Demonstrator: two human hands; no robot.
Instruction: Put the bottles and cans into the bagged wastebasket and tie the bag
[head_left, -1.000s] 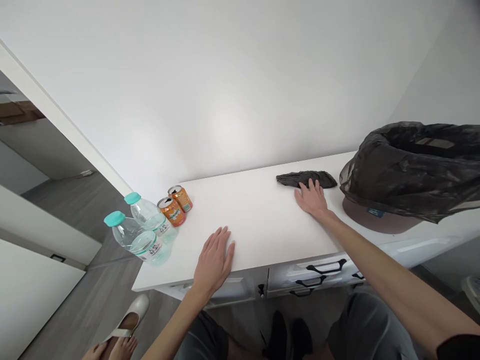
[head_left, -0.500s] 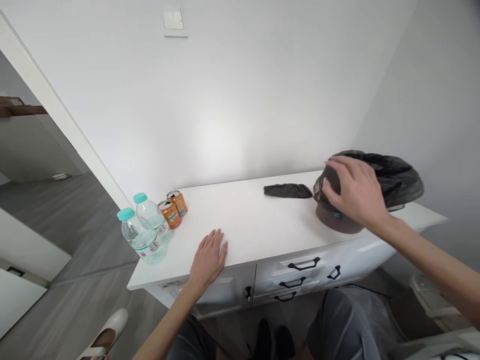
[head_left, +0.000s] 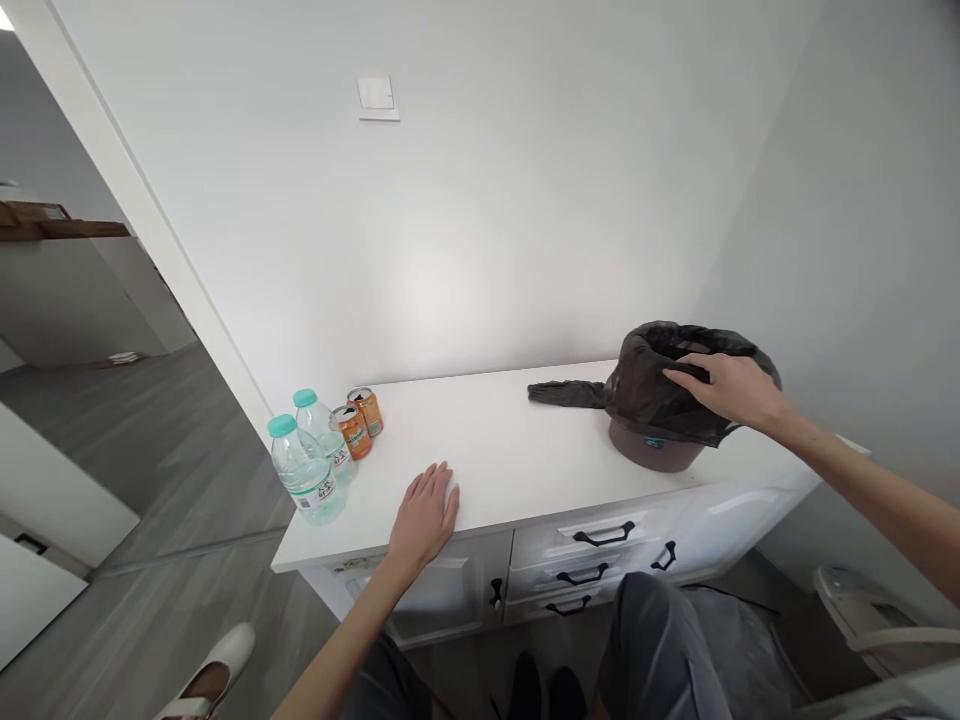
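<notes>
A dark brown trash bin [head_left: 651,452] stands at the right end of the white cabinet top [head_left: 480,450]. Its black trash bag [head_left: 637,385] hangs over the rim all round, with a twisted strip of the bag [head_left: 566,394] lying out to the left. My right hand [head_left: 735,388] is at the bag's near right rim, thumb and fingers closed on the film. Flat on the cabinet top, near the front edge, lies my left hand [head_left: 422,515], fingers stretched out and holding nothing.
At the left end stand two clear bottles [head_left: 304,475] with turquoise caps and two orange cans [head_left: 354,432], their tops opened. Below are drawers with black handles [head_left: 604,535]. A wall rises behind, with a switch [head_left: 376,95]. A white shoe [head_left: 217,660] shows lower left.
My right hand has gone from above the bag's left side to its right rim. The bag now sits lower and snugger around the bin. My left hand has stayed in place.
</notes>
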